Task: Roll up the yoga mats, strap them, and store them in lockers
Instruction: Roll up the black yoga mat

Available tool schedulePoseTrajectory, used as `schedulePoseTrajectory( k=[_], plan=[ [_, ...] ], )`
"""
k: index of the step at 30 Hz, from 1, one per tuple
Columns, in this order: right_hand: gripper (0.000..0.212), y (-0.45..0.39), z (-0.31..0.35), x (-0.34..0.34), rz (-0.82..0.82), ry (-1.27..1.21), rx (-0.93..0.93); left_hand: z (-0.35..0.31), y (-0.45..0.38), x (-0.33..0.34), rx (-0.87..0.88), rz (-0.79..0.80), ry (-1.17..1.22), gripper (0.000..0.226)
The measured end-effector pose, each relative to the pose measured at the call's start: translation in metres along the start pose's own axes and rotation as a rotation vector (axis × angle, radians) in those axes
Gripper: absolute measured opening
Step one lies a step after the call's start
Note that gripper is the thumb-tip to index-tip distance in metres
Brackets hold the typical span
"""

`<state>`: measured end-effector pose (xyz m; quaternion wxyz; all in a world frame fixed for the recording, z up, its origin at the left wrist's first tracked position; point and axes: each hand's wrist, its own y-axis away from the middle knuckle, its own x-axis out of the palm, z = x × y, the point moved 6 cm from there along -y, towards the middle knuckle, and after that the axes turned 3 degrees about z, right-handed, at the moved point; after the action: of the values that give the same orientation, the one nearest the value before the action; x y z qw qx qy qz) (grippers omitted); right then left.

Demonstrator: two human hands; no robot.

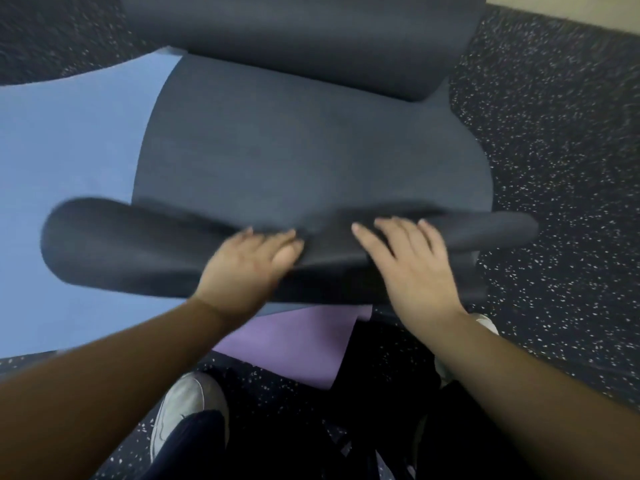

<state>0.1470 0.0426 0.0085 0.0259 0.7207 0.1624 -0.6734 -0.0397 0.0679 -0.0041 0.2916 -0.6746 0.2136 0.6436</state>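
Note:
A dark grey yoga mat point(304, 143) lies on the floor, stretching away from me. Its near end is rolled into a thick roll point(131, 251) that runs left to right, wider at the left. My left hand point(246, 268) rests on top of the roll near its middle, fingers bent over the curve. My right hand point(412, 261) lies flat on the roll just to the right, fingers straight and spread. The far end of the mat point(311, 39) curls upward at the top of the view.
A light blue mat point(69, 161) lies flat to the left, partly under the grey one. A purple mat point(294, 344) shows beneath the roll near my feet. My white shoe point(187, 407) stands on the dark speckled floor point(554, 168). A pale wall base point(568, 8) is at the top right.

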Motion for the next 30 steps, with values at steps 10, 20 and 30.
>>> schedulePoseTrajectory(
  k=[10, 20, 30],
  plan=[
    [0.056, 0.056, 0.031, 0.059, 0.987, -0.244, -0.021, -0.003, 0.061, 0.06, -0.196, 0.697, 0.094, 0.089],
    [0.063, 0.048, 0.05, 0.05, 0.838, -0.323, -0.125, -0.013, 0.051, 0.044, -0.083, 0.51, 0.171, 0.046],
    [0.03, 0.032, 0.05, 0.031, 0.721, -0.319, -0.104, -0.012, 0.045, 0.025, -0.067, 0.327, 0.118, 0.036]
  ],
)
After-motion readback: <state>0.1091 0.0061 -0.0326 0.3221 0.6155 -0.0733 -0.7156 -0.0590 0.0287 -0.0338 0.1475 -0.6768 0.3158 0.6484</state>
